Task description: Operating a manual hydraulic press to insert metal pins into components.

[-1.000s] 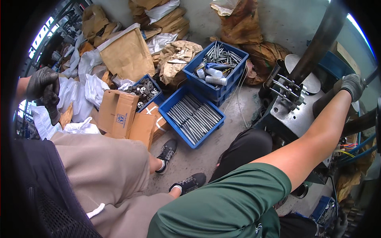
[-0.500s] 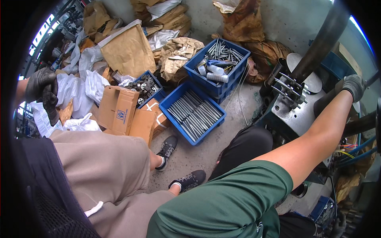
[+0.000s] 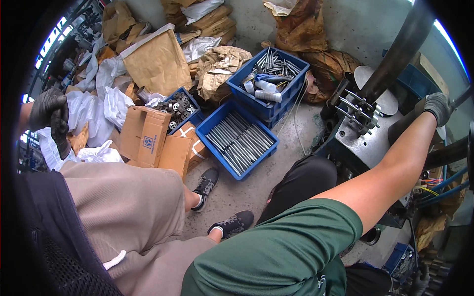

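My left arm, in a green sleeve, reaches across to the right. The grey-gloved left hand [image 3: 438, 109] is closed round a dark bar [image 3: 462, 97] on the machine. Beside that forearm is a metal fixture with several shiny rods [image 3: 359, 112], above the machine's grey plate [image 3: 363, 143]. A thick dark column [image 3: 397, 49] rises behind the fixture. At the dim lower right edge my gloved right hand [image 3: 421, 282] is partly visible, close to a small blue crate of metal parts [image 3: 399, 262]. Its fingers are too dark to read.
A co-worker in brown shorts [image 3: 128, 207] stands at left, gloved hands [image 3: 52, 116] together. On the floor are a blue crate of metal rods [image 3: 266, 157], stacked blue crates [image 3: 294, 93] and a cardboard box [image 3: 143, 135]. Paper sacks [image 3: 155, 59] lie behind. Hoses [image 3: 447, 187] run at right.
The whole view has shifted very slightly. My left hand keeps its hold on the bar, and the co-worker stays in place.
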Action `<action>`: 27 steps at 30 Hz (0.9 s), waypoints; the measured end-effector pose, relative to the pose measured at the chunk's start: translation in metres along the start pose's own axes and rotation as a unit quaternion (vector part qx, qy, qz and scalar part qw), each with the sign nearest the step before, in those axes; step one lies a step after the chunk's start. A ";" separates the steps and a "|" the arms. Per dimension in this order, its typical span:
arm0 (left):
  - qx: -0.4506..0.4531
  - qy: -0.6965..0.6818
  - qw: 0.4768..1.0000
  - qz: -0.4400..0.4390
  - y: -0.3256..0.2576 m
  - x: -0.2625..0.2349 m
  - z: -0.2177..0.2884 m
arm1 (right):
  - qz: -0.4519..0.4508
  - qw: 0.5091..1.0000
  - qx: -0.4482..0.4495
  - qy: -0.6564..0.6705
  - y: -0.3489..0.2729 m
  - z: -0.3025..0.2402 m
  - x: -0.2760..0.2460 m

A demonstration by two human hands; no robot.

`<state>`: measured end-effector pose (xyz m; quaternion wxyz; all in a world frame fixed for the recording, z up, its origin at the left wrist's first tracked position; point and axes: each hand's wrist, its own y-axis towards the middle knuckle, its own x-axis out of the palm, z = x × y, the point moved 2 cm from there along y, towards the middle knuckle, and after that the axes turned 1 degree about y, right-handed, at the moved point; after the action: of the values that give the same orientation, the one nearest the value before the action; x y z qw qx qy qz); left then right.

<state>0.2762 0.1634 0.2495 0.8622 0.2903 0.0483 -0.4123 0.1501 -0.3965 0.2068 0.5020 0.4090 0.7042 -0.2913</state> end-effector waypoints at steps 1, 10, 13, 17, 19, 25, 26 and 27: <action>0.001 -0.002 1.000 0.000 0.001 0.003 0.000 | 0.002 1.000 0.001 -0.001 -0.001 0.001 -0.001; 0.012 -0.014 0.999 0.043 0.005 0.006 -0.006 | -0.027 0.957 0.143 0.250 0.008 0.128 0.012; 0.007 -0.022 1.000 0.009 0.004 0.011 0.000 | -0.016 0.983 0.099 0.155 0.001 0.110 0.006; -0.004 0.013 1.000 0.019 0.000 0.000 -0.016 | -0.027 0.999 0.018 0.041 0.013 0.029 0.015; 0.026 0.005 0.999 0.028 0.005 0.011 -0.002 | -0.009 1.000 0.010 -0.003 -0.003 0.002 -0.003; -0.001 -0.024 1.000 -0.015 -0.001 0.004 0.004 | 0.005 1.000 0.009 0.008 -0.004 0.003 -0.003; -0.002 -0.017 1.000 -0.019 -0.002 0.002 0.005 | 0.008 1.000 0.009 0.010 -0.005 0.003 -0.003; -0.005 -0.006 1.000 -0.022 -0.003 0.000 0.003 | 0.007 1.000 0.006 0.014 -0.003 0.003 -0.001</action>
<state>0.2732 0.1603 0.2504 0.8547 0.2822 0.0515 -0.4327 0.1491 -0.4006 0.2070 0.4915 0.4209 0.7067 -0.2860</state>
